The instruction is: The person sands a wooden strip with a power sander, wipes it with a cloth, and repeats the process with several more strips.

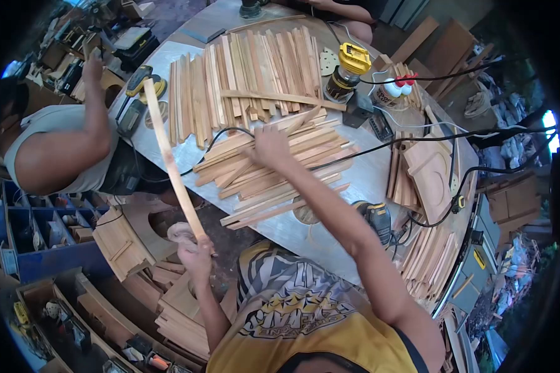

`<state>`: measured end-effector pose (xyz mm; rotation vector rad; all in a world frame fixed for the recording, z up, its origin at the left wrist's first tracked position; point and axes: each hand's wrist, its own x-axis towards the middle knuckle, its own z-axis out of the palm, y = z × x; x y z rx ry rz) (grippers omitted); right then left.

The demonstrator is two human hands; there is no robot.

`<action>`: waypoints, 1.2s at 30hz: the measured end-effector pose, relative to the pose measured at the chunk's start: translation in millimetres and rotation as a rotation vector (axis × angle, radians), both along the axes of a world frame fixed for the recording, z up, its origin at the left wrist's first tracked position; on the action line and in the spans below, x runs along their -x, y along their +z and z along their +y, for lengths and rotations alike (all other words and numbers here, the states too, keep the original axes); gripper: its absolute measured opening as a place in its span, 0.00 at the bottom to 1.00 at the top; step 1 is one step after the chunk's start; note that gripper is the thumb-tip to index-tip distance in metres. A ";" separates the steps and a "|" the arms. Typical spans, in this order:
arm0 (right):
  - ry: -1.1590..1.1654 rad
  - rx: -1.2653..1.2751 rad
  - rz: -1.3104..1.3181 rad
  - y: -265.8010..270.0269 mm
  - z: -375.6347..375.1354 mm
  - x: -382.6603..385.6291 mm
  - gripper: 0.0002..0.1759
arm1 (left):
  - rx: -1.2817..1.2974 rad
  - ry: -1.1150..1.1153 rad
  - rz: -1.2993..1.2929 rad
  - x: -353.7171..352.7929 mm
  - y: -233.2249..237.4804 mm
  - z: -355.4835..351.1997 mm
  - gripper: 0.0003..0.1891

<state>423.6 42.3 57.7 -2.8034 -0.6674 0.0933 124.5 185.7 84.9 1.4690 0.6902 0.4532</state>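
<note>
My left hand (196, 258) is closed round the lower end of a long, pale wooden strip (171, 161), which stands up at a tilt beside the table. A crumpled, light-coloured cloth (183, 236) shows at the same hand. Across the table reaches my right arm, and my right hand (270, 148) is on a loose pile of wooden strips (292, 171), its fingers curled on a strip lying diagonally over the others. My fingertips there are partly hidden. Behind this pile lies a wider row of strips (242, 68), with one strip (286, 98) laid crosswise on it.
Sanders (373, 221) and a yellow-topped power tool (348, 68) stand on the metal-topped table (336, 248). A black cable (392, 147) crosses it. More strips (426, 261) lie at the right edge. A co-worker (62, 137) is at the left; another person's hands show at the far side.
</note>
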 end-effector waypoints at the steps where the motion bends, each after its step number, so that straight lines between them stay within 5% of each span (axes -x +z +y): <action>1: 0.018 -0.051 -0.005 -10.3 1.2 7.9 0.27 | 0.011 0.021 -0.024 -4.9 -0.9 3.0 0.09; 6: 0.109 -0.303 -0.245 -23.3 -13.9 41.3 0.19 | -0.058 -0.043 -0.109 -23.1 -5.1 30.1 0.10; 8: 0.461 -0.395 0.085 1.3 -24.1 54.7 0.17 | -0.106 -0.066 -0.127 -32.8 -0.8 35.3 0.10; 9: 0.459 -0.398 0.077 8.7 -32.8 52.6 0.17 | -0.157 -0.065 -0.139 -35.6 4.0 36.1 0.10; 11: 0.736 -0.479 0.771 23.3 -52.9 47.6 0.17 | -0.176 -0.091 -0.168 -38.9 15.2 32.8 0.11; 12: 0.536 -0.495 0.723 35.1 -54.8 25.4 0.21 | -0.170 -0.066 -0.150 -42.8 21.0 25.6 0.11; 14: 0.122 -0.446 0.030 30.0 -48.6 -31.5 0.21 | -0.169 -0.026 -0.196 -47.5 20.6 13.8 0.11; 18: -0.116 -0.020 -0.101 5.6 -41.0 -129.6 0.20 | -0.111 -0.036 -0.197 -36.2 27.2 -9.0 0.20; 22: -0.042 0.025 -0.145 -48.0 -54.1 -151.7 0.18 | -0.038 0.030 -0.162 -6.0 27.7 -16.4 0.19; 26: 0.130 -0.369 -0.329 -48.9 -62.8 -128.8 0.16 | -0.047 0.090 -0.146 17.6 -2.6 -3.8 0.19; 28: 0.292 -0.538 -0.349 -53.2 -68.0 -111.4 0.16 | -0.459 -0.002 -0.055 19.8 -15.9 6.5 0.17; 29: 0.277 -0.312 -0.277 -42.5 -66.0 -93.8 0.18 | -0.451 -0.059 -0.056 23.2 -23.1 14.1 0.17; 31: 0.138 -0.347 -0.216 -24.6 -56.3 -42.1 0.24 | -0.761 -0.138 0.043 21.9 -41.5 24.4 0.15; 32: 0.130 -0.606 -0.199 -8.5 -58.2 -1.3 0.29 | -0.674 -0.185 0.055 21.0 -39.0 17.1 0.16; 34: 0.000 -1.269 0.489 15.5 -55.1 61.2 0.35 | -0.493 -0.311 -0.041 13.8 -26.3 -8.2 0.20; 36: -0.089 -1.701 0.879 49.7 -62.2 125.2 0.29 | -0.624 -0.420 0.006 14.5 -29.8 -27.2 0.21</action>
